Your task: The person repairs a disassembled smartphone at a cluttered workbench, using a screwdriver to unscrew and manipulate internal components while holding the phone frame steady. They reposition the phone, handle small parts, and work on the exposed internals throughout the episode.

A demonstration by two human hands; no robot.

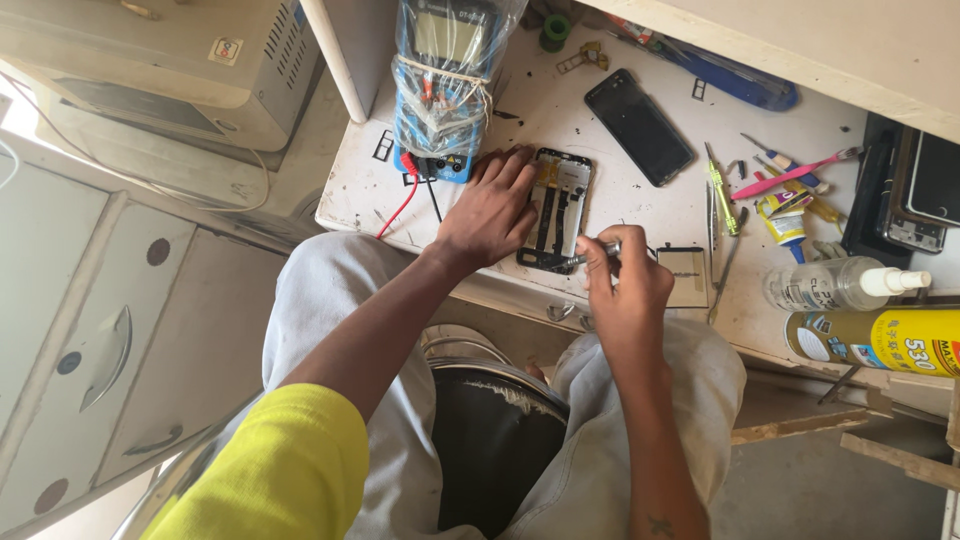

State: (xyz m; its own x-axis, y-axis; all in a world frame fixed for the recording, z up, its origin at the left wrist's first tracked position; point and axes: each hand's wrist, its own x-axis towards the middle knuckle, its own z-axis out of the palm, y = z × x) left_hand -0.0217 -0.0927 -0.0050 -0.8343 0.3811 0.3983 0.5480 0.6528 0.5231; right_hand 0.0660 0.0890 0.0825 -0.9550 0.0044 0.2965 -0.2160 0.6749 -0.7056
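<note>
My left hand (490, 210) flat, pressing opened phone frame (556, 210) on bench (640, 215); right hand (622, 285) pinching metal tool (590, 257) at frame's lower edge. Clear spray bottle (840, 285) near, contents unclear.

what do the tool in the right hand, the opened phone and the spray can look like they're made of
Tool: likely bare metal; thin, grey, glinting, pinched in the right hand.
Opened phone: seems a dark frame, plastic or metal, with yellowish inner parts; the left hand rests on it.
Spray can: probably metal, glossy yellow printed coat.
</note>
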